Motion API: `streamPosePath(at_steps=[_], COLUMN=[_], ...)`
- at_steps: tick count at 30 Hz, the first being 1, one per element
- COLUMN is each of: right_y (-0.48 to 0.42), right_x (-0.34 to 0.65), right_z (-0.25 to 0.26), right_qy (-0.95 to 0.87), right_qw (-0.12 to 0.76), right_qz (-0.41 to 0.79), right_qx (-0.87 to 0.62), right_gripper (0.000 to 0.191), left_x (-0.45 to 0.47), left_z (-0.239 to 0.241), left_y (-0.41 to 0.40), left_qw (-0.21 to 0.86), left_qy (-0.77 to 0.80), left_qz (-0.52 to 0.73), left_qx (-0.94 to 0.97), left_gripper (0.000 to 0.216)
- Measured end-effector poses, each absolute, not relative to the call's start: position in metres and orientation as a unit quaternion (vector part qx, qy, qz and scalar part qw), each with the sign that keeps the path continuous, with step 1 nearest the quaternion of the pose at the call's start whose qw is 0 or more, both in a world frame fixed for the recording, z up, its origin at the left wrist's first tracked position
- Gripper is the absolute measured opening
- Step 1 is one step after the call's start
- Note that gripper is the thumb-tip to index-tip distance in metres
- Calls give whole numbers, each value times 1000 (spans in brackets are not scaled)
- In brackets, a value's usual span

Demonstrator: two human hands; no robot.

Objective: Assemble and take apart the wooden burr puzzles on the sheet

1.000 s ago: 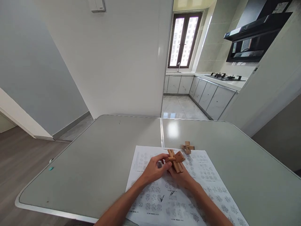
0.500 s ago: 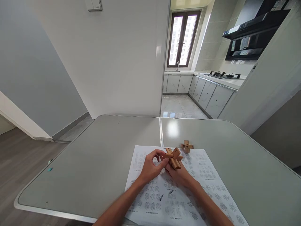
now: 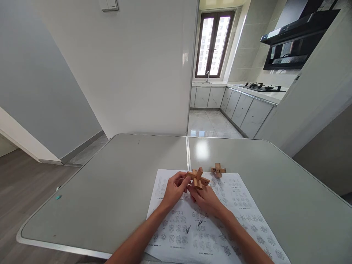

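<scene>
A wooden interlocking puzzle (image 3: 198,178) with bars crossing in several directions is held just above the printed paper. My left hand (image 3: 176,186) pinches the left end of one bar between thumb and fingers. From below and the right, my right hand (image 3: 205,198) grips the puzzle's underside; some of its fingertips are hidden behind the wood. Beyond the hands, a second wooden cross-shaped puzzle (image 3: 218,170) with dark marks on its bars stands at the paper's far edge, touched by neither hand.
Under my forearms lies a large sheet of paper (image 3: 176,234) with printed diagrams and handwritten check marks. The grey table (image 3: 110,190) has a metal seam (image 3: 188,154) down its middle. A small teal piece (image 3: 58,197) rests near its left edge. A kitchen opens behind.
The puzzle in my hands has turned and shifted slightly left, so its bars point differently. Both hands have moved a little with it. The second puzzle has stayed put.
</scene>
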State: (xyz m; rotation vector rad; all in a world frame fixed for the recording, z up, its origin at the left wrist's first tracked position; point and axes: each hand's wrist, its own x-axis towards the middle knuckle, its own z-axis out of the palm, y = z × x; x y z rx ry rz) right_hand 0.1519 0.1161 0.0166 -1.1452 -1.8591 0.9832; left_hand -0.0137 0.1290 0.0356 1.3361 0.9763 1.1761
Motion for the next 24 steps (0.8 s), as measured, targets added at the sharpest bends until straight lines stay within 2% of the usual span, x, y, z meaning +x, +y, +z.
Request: streamPosePath(at_steps=[6, 14, 24], right_y=[118, 126, 125], right_x=[153, 158, 156], right_z=[14, 14, 13], right_qy=[-665, -582, -602], right_qw=[394, 473, 466], right_qz=[438, 463, 455], right_qx=[-459, -472, -462], right_gripper=[62, 52, 48], left_x=[-18, -21, -21], left_z=[34, 28, 27], left_y=[136, 142, 141], left_qw=[559, 565, 552], left_qy=[417, 417, 430], left_qz=[518, 534, 533], left_qx=[495, 472, 475], left_gripper=[45, 46, 48])
